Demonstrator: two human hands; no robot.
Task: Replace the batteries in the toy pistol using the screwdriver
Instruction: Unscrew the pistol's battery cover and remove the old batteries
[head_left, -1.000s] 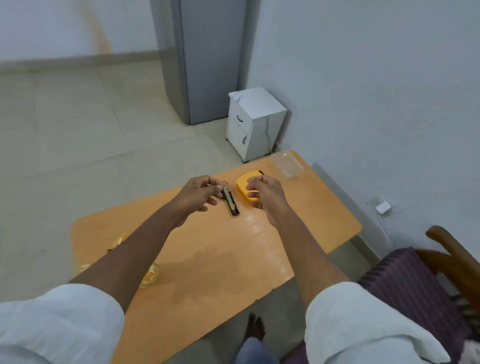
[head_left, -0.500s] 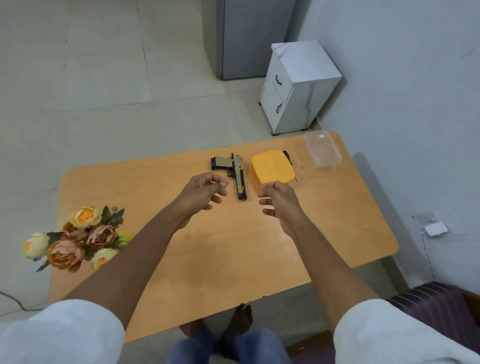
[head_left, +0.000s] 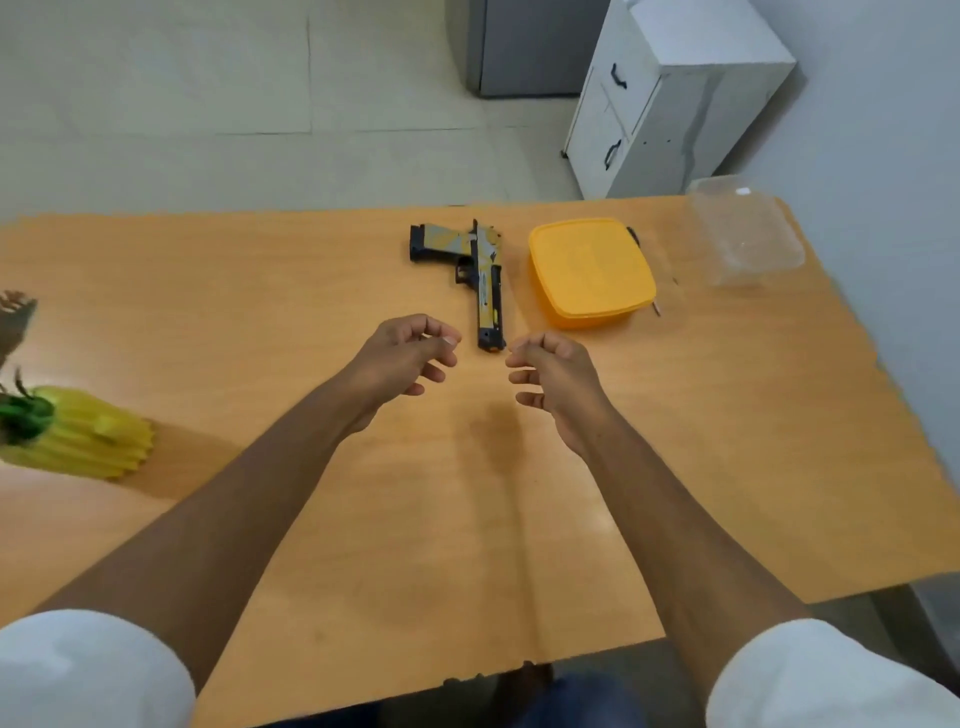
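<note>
Evidently at the start: both hands, left (head_left: 402, 353) and right (head_left: 553, 371), hover loosely curled and empty; the toy pistol (head_left: 480, 273) lies untouched on the tabletop (head_left: 260, 291). Next, likely fetch the screwdriver.

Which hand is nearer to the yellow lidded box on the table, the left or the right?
The right hand. It hangs just below the yellow lidded box, near its front left corner, without touching it. The left hand is farther, on the other side of the toy pistol.
</note>
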